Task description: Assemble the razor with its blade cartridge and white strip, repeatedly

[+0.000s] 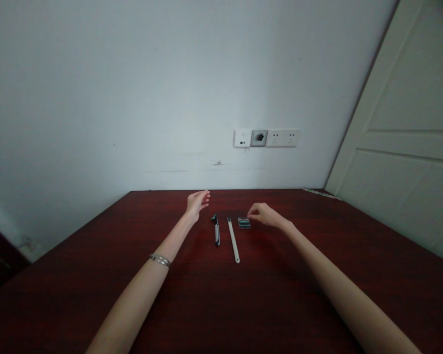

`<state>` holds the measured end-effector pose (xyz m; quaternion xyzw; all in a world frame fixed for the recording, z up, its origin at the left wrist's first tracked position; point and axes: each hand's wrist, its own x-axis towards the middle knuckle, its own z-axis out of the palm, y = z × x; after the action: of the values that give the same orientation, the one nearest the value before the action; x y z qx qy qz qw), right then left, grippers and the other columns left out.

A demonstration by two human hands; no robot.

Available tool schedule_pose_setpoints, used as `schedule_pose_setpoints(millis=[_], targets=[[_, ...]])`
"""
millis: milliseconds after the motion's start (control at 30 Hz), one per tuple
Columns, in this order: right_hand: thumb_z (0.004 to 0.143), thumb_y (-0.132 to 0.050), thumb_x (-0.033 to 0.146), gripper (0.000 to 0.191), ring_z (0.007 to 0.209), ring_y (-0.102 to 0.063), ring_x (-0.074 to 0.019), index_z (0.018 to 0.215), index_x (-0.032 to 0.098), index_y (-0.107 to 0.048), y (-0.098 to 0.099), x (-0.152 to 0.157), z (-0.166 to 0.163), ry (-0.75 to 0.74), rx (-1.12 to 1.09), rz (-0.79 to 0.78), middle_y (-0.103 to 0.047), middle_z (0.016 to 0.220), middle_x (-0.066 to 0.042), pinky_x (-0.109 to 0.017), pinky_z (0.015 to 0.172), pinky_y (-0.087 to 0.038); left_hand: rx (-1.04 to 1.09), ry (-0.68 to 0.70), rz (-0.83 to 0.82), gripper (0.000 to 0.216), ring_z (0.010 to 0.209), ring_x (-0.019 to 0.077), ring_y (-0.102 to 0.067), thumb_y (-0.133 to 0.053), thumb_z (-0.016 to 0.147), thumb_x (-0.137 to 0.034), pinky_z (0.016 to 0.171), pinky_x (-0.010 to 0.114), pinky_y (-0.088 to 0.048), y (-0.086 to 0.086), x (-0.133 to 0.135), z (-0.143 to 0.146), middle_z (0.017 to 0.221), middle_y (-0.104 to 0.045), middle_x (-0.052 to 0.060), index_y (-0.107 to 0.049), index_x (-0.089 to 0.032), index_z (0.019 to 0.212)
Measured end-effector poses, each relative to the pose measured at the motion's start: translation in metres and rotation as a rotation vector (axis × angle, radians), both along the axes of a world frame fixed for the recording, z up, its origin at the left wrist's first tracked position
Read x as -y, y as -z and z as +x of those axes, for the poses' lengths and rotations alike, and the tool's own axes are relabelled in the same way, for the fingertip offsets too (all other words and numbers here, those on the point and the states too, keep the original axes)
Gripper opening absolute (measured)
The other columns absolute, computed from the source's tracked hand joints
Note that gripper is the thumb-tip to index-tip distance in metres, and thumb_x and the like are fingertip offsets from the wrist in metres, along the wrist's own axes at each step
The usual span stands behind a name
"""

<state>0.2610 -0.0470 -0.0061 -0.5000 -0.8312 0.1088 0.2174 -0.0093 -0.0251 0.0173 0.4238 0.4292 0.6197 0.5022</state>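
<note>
A razor [216, 231] with a dark head and a silver-and-black handle lies on the dark red table [192, 305]. To its right is a long white stick-like handle [234, 241] with a dark far end and a small hole at the near end. Further right, a small clear case [244, 223] with green inside, resembling a razor cartridge case, lies flat. My left hand [198, 202] hovers beyond and left of the razor, fingers loosely bent and apart, holding nothing. The fingers of my right hand [262, 214] are pinched together at the case's upper right corner.
Behind the table's far edge stands a white wall [170, 98] with a row of sockets [282, 138]. A pale panelled door [402, 137] borders the right side. A thin printed strip [322, 194] lies at the far right corner of the table.
</note>
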Motion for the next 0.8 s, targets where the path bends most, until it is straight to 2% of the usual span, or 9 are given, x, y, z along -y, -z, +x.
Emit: schedule_pose_setpoints(millis=[367,800], targets=[[0.078,-0.058,0.033,0.02,0.079,-0.06,-0.0164,0.084,0.02,-0.072,0.018,0.001,-0.007,-0.008,-0.015,-0.014,-0.068,0.089,-0.005,-0.024,0.072,-0.044,0.022,-0.008,-0.03,0.029,0.055,0.0072,-0.054,-0.072,0.057,-0.032,0.052,0.02,-0.043,0.0,-0.001,-0.004,0.075,-0.065,0.006,-0.066,-0.011,0.076],[0.08,-0.056,0.032,0.018,0.082,-0.058,-0.0162,0.083,0.021,-0.071,0.025,-0.001,-0.009,-0.03,0.042,0.039,-0.064,0.092,-0.005,-0.023,0.073,-0.042,-0.008,0.01,-0.041,0.028,0.055,0.0068,-0.053,-0.07,0.06,-0.032,0.054,0.021,-0.045,0.003,-0.006,-0.004,0.074,-0.064,0.005,-0.066,-0.011,0.079]])
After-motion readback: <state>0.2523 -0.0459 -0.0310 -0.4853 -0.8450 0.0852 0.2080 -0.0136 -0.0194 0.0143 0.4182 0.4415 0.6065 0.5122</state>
